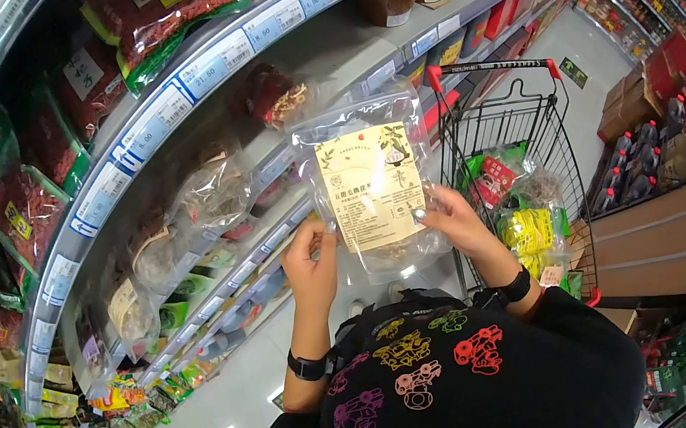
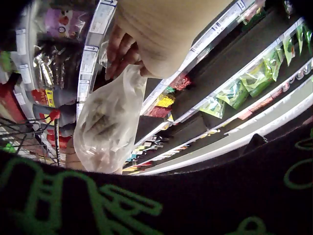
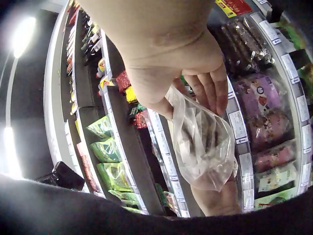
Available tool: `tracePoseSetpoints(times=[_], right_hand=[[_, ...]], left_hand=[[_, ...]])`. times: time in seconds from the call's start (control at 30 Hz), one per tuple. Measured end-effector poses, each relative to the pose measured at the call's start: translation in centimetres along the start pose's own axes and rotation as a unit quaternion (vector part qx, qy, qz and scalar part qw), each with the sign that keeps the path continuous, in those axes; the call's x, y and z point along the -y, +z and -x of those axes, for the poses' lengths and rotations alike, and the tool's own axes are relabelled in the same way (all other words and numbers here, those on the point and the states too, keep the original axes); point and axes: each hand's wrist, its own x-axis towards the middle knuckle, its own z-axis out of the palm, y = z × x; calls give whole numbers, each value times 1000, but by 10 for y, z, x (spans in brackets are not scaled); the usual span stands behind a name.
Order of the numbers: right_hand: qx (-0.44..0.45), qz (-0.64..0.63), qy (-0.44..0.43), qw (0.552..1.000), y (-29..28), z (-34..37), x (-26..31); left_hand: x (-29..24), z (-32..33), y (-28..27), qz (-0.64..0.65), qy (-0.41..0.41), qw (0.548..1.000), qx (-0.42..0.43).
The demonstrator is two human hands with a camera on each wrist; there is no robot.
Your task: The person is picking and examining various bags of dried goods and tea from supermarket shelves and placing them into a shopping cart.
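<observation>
A clear plastic bag with a cream printed label (image 1: 369, 182) is held upright in front of the chest, label facing the head camera. The left hand (image 1: 311, 260) pinches its lower left edge, and the right hand (image 1: 453, 218) grips its lower right edge with the thumb over the label. From behind, the left wrist view shows the bag (image 2: 105, 125) hanging below the left hand (image 2: 124, 54). In the right wrist view the bag (image 3: 203, 142) shows pale contents, with the right hand (image 3: 186, 78) at its upper edge.
Curved shelves with price strips (image 1: 202, 79) hold packaged goods on the left. A black wire cart (image 1: 500, 111) with red corners stands at the right, bags (image 1: 531, 228) inside it. Beyond are stacked cartons (image 1: 668, 205) and bottles (image 1: 625, 167).
</observation>
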Motion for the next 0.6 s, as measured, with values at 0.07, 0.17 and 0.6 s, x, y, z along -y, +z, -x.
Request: tracePoseSetpoints(times=[0.07, 0.17, 0.6], right_hand=[[18, -12, 10, 1000, -3, -2, -5], [63, -25, 27, 997, -12, -4, -27], [217, -172, 168, 946, 39, -19, -89]], left_hand=[[4, 5, 1, 10, -7, 1000, -12], [14, 18, -2, 3, -12, 999, -42], [-7, 69, -72, -141, 34, 989, -24]])
